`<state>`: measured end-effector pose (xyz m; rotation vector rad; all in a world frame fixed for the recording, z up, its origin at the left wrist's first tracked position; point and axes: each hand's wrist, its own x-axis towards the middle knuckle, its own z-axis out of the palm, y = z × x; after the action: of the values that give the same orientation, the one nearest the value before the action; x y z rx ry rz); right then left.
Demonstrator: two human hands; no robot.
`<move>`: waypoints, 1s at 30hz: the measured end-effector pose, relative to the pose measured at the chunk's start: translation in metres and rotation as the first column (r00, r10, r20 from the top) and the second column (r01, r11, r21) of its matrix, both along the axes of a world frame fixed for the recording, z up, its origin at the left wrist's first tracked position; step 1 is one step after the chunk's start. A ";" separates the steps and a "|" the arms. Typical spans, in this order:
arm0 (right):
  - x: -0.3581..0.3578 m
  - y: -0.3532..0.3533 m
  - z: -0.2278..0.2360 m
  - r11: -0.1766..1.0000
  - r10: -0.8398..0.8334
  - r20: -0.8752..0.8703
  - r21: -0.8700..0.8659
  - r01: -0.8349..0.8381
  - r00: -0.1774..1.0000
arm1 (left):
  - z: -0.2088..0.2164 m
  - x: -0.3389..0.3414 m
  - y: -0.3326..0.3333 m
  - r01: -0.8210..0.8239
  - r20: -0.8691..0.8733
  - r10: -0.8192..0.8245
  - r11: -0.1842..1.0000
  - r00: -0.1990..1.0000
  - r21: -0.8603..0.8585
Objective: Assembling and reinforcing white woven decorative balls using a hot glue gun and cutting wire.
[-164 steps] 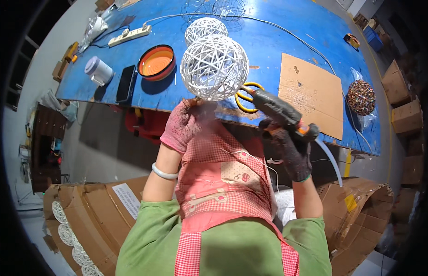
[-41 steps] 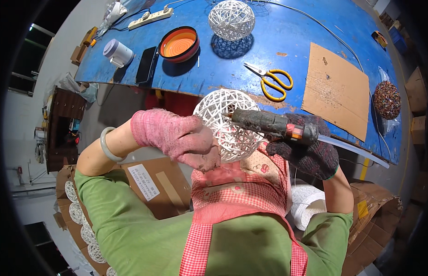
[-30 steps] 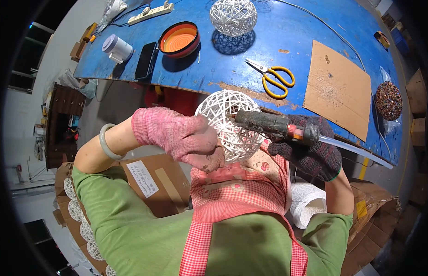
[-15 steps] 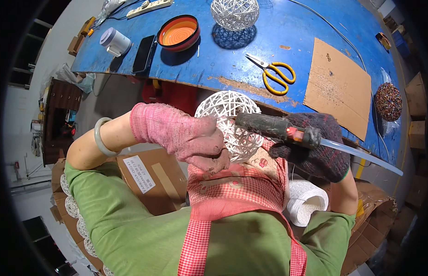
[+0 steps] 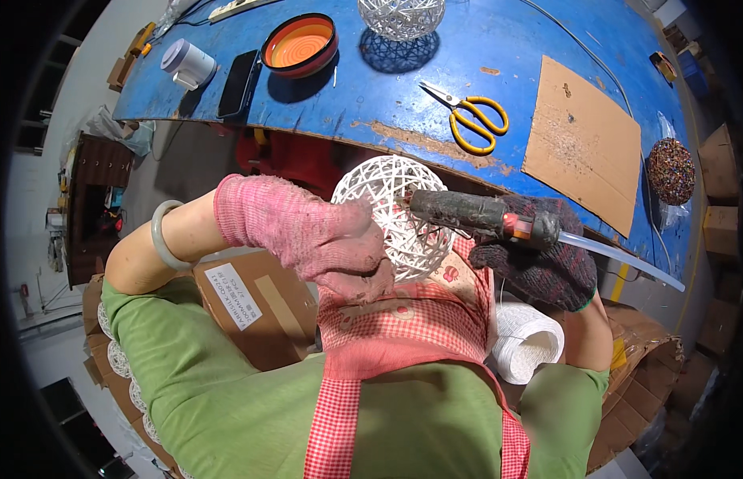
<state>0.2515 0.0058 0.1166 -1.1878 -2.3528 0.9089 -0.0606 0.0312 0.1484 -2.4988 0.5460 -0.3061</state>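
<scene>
A white openwork ball of woven strands [image 5: 394,185] is in front of my apron, below the table's near edge. My left hand [image 5: 314,236], in a worn pink knit glove, is closed against the ball's left side; its fingertips are partly hidden. In a dark knit glove, my right hand [image 5: 539,259] grips a black glue gun [image 5: 459,214] from the right. The gun's front end points left and lies over the ball's right side. A translucent glue stick [image 5: 623,257] sticks out of its back end.
On the blue table [image 5: 371,96] are yellow-handled scissors [image 5: 470,120], a cardboard sheet [image 5: 583,148], an orange bowl [image 5: 300,46], a phone [image 5: 239,84], a lidded mug [image 5: 188,64], another white ball [image 5: 401,14] and a speckled ball [image 5: 671,172]. A white strand roll [image 5: 527,343] and a carton [image 5: 256,307] are beside me.
The whole view has shifted slightly, so the table things sit higher and further left. The glue gun stays at the ball's right side, and both hands keep nearly the same pose.
</scene>
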 end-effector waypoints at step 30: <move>0.003 0.004 0.007 0.997 -0.031 0.045 -0.063 0.034 0.998 | -0.002 0.001 -0.007 0.081 0.044 -0.084 0.995 0.995 0.057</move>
<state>0.2549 0.0100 0.1235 -1.2797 -2.3473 0.9627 -0.0593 0.0246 0.1459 -2.4139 0.6316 -0.3750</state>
